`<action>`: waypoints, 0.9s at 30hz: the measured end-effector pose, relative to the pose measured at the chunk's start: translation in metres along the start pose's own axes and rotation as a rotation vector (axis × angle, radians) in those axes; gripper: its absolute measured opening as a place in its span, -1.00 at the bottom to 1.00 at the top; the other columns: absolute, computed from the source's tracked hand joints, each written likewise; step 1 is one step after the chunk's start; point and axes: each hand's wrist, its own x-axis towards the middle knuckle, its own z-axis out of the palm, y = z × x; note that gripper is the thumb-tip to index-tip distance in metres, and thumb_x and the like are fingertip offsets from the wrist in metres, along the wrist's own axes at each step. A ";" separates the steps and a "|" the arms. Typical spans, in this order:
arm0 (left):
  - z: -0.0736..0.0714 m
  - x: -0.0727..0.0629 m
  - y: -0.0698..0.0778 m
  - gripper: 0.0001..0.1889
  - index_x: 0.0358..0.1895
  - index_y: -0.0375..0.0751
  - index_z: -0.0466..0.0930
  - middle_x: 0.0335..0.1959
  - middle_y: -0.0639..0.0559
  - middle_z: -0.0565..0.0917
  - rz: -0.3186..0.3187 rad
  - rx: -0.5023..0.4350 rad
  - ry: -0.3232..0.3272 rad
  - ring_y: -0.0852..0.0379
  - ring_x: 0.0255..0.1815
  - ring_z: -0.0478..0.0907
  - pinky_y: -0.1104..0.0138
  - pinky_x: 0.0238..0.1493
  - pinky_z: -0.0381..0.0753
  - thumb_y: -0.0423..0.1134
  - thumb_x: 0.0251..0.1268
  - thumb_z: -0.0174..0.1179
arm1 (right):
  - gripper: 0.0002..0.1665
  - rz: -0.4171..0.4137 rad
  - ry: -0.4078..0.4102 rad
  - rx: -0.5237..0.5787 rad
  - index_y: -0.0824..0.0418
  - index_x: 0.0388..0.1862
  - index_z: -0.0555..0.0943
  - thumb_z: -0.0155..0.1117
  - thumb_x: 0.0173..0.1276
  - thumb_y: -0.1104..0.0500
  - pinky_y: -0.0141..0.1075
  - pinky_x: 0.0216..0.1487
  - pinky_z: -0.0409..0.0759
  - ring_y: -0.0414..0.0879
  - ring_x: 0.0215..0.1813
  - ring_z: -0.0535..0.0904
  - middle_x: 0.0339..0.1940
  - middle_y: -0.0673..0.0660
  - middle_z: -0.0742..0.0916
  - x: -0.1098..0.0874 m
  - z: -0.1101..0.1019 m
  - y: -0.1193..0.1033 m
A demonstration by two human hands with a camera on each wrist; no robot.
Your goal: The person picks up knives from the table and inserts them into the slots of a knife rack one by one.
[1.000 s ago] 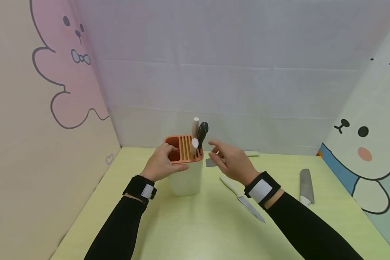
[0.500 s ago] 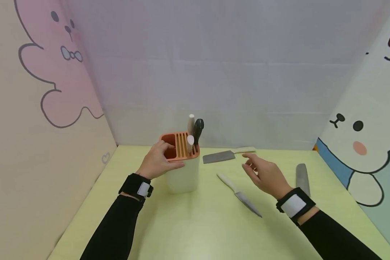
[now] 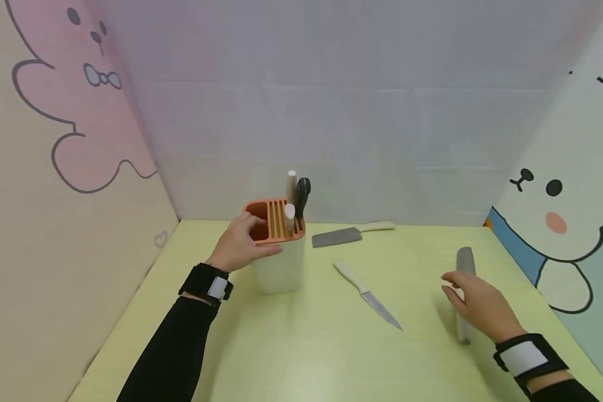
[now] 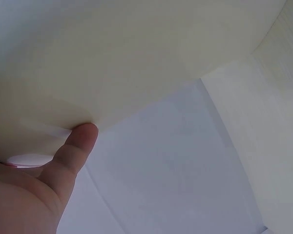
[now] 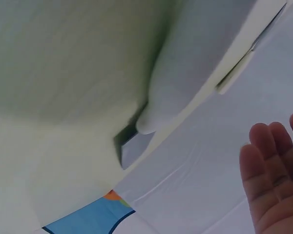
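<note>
My left hand point(image 3: 238, 245) grips the rim of a white knife block point(image 3: 278, 273) with an orange slotted top, fingers inside its open compartment and thumb against the front. In the left wrist view the thumb point(image 4: 78, 146) lies along the pale wall. Two light-handled tools point(image 3: 290, 215) and one with a black handle point(image 3: 302, 195) stand in the slots. At the right, my right hand point(image 3: 482, 307) hovers over a broad-bladed knife point(image 3: 465, 259), partly covering it. Its fingers are loosely bent and hold nothing. In the right wrist view, this knife's pale handle point(image 5: 190, 63) looms close.
A pointed knife point(image 3: 377, 307) with a white handle lies mid-table, tip toward the front right. Behind it a cleaver point(image 3: 339, 237) lies near the back wall point(image 3: 352, 123). Printed side walls bound the yellow table point(image 3: 301, 357) left and right.
My right hand has moved from beside the knife block to the right and forward over the table, down to the broad-bladed knife. The left hand keeps its grip; the view has shifted slightly.
</note>
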 end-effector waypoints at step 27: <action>0.001 0.001 0.001 -0.26 0.03 -0.22 0.53 0.01 0.00 0.47 0.009 -0.005 0.002 0.00 0.03 0.40 0.14 -0.05 0.60 0.24 -0.14 0.46 | -0.21 0.452 -0.554 0.073 0.33 0.24 0.28 0.22 0.32 -0.21 -0.27 -0.63 0.26 -0.10 -0.68 0.37 -0.72 0.06 0.45 -0.037 0.007 0.014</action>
